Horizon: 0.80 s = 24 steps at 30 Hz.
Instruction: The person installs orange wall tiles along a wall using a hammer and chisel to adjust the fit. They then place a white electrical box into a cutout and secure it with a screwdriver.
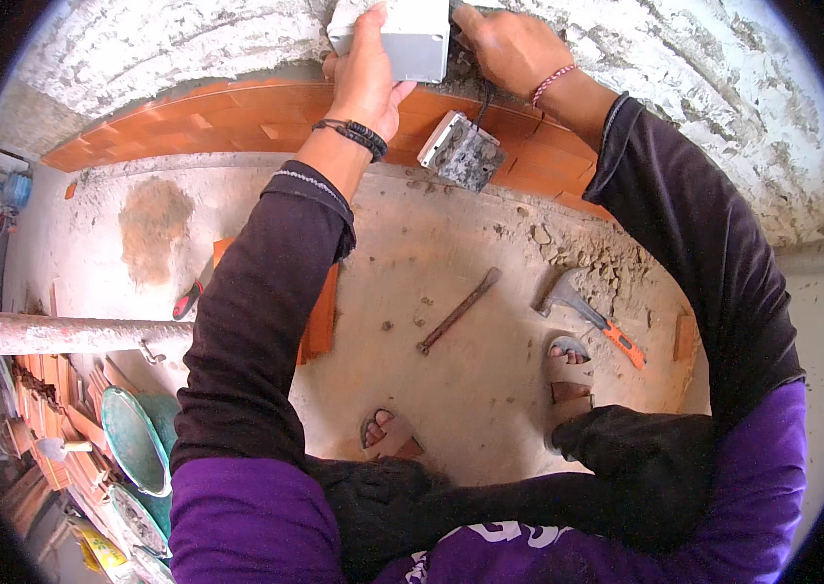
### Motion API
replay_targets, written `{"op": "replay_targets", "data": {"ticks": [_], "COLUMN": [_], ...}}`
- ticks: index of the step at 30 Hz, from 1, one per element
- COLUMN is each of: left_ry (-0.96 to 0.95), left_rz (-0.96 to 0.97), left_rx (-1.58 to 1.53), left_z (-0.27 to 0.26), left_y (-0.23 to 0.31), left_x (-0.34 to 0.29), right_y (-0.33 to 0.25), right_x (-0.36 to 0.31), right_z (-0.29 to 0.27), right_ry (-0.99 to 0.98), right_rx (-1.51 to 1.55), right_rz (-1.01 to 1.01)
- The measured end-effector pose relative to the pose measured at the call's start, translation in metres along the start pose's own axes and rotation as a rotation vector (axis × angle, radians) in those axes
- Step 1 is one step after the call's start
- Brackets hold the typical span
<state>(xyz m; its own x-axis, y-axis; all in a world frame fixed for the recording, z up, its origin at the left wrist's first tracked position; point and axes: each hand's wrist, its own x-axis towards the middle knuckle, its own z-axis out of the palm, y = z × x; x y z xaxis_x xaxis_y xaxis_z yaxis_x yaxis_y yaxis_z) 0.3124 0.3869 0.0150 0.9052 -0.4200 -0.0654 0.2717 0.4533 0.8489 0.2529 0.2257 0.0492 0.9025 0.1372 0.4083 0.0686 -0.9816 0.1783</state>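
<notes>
- Grey-and-white box (pixel 415 58): held before the rough wall (pixel 217 37), above orange tiles (pixel 227 119).
- Left hand (pixel 370 83): fingers partly spread, box gripped at its left side.
- Right hand (pixel 516 51): fingers curled beside its right edge; whether anything is held cannot be told.
- Hammer (pixel 587 310): laid on the floor (pixel 490 399).

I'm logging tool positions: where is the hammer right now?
In the head view, the hammer lies on the floor, right of centre, pictured just above the right sandal and to the right of the slim bar.
</notes>
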Motion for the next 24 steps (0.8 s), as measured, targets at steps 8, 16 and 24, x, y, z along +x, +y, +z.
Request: {"op": "replay_targets", "data": {"ticks": [8, 16, 24], "left_ry": [-0.020, 0.059, 0.072], "left_rz": [-0.022, -0.013, 0.003], "left_rx": [-0.017, 0.161, 0.156], "left_z": [0.004, 0.001, 0.016], "left_y": [0.001, 0.002, 0.002], "left_x": [-0.003, 0.014, 0.007], "right_y": [-0.001, -0.010, -0.001], "right_x": [0.002, -0.002, -0.029], "right_z": [-0.020, -0.004, -0.002], "right_ry": [0.009, 0.112, 0.013], "right_rx": [0.053, 0.223, 0.203], "right_rz": [-0.019, 0.044, 0.066]}}
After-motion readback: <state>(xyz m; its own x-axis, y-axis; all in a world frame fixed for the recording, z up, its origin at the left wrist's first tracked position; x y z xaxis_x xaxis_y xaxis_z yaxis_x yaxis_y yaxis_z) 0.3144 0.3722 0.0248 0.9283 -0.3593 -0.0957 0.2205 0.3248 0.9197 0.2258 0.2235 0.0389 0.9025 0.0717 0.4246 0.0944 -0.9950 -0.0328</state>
